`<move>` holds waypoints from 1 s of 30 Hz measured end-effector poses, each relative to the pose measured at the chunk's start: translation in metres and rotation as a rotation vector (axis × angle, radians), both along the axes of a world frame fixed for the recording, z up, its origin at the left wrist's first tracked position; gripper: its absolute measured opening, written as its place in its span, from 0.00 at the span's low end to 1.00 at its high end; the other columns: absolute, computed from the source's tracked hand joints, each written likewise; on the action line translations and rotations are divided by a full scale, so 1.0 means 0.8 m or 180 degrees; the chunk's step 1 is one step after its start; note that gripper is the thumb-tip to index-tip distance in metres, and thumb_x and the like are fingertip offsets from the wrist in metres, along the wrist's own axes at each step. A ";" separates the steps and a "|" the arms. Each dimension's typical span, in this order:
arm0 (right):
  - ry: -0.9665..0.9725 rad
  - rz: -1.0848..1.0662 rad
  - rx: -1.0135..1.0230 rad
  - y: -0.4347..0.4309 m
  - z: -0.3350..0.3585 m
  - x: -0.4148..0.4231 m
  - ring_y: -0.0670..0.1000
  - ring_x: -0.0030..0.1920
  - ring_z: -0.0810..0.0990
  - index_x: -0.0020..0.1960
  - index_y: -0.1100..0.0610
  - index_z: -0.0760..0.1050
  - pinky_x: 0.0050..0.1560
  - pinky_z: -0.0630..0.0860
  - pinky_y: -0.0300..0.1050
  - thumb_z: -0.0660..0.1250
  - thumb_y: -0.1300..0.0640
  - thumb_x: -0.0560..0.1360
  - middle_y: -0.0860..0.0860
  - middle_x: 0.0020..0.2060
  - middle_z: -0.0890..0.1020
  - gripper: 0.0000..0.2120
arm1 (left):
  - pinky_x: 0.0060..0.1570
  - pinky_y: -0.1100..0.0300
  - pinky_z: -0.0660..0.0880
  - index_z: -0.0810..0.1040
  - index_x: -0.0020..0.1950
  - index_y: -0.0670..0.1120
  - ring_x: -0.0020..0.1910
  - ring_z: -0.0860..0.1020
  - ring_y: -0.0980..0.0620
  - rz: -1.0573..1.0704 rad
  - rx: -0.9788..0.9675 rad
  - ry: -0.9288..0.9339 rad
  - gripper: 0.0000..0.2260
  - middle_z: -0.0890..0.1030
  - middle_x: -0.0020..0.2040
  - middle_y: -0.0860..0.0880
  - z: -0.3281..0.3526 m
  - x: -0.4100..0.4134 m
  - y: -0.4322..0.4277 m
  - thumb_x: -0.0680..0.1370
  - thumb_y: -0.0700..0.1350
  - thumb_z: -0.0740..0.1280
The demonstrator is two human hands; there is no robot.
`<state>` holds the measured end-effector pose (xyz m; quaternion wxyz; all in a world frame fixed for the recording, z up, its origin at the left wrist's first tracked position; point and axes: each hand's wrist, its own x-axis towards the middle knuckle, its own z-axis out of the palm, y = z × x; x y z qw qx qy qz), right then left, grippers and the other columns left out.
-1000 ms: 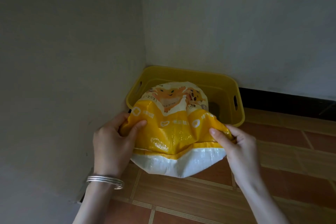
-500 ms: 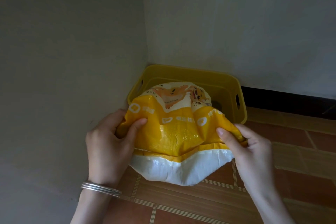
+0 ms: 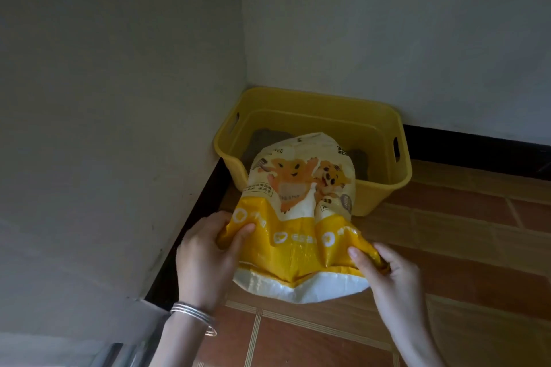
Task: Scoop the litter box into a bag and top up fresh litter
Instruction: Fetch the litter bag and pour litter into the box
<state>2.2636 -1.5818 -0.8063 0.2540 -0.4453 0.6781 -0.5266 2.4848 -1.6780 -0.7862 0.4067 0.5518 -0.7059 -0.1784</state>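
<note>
Nearest, silver bangles point(image 3: 193, 314) ring the wrist of the left hand point(image 3: 205, 259), whose grip is closed on the near left corner of the yellow litter bag point(image 3: 301, 217), thumb on top; the right hand point(image 3: 390, 274) has the same pinching grip on the near right corner. Holding both bottom corners probably serves to upend the bag, whose far end hangs over the front rim of the yellow litter box point(image 3: 375, 197), set on the tiled floor point(image 3: 462, 217) in the wall corner

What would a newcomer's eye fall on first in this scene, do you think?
The yellow-and-white bag, printed with cartoon animals, is gripped at its near end by the left hand and right hand. Its far end leans over the near rim of the yellow box in the corner.
</note>
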 end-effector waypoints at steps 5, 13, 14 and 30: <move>0.0082 -0.0011 0.0227 0.021 -0.031 0.002 0.41 0.26 0.72 0.38 0.41 0.79 0.27 0.65 0.35 0.70 0.49 0.67 0.50 0.28 0.79 0.02 | 0.27 0.65 0.67 0.77 0.37 0.51 0.33 0.73 0.57 -0.0094 0.0136 -0.0064 0.16 0.74 0.35 0.59 -0.032 0.017 0.023 0.69 0.63 0.62; 0.0224 0.0007 0.0997 0.036 -0.101 0.008 0.37 0.30 0.78 0.41 0.49 0.81 0.30 0.69 0.31 0.74 0.62 0.68 0.38 0.30 0.82 0.08 | 0.30 0.58 0.70 0.80 0.39 0.45 0.31 0.77 0.48 0.0131 0.0809 -0.0244 0.08 0.78 0.33 0.53 -0.100 0.016 0.041 0.66 0.43 0.77; 0.0238 -0.0022 0.1031 0.036 -0.106 0.008 0.38 0.33 0.79 0.42 0.50 0.82 0.32 0.71 0.32 0.74 0.62 0.68 0.40 0.31 0.83 0.08 | 0.31 0.58 0.70 0.80 0.41 0.45 0.33 0.78 0.46 0.0186 0.0958 -0.0223 0.07 0.78 0.32 0.53 -0.105 0.015 0.042 0.67 0.43 0.77; 0.0448 0.0776 0.1085 0.028 -0.062 -0.032 0.31 0.50 0.76 0.54 0.37 0.74 0.48 0.71 0.27 0.70 0.41 0.60 0.36 0.46 0.81 0.22 | 0.56 0.53 0.76 0.67 0.70 0.51 0.58 0.78 0.52 -0.1105 0.2398 0.1243 0.36 0.78 0.60 0.49 -0.091 0.029 0.000 0.64 0.36 0.75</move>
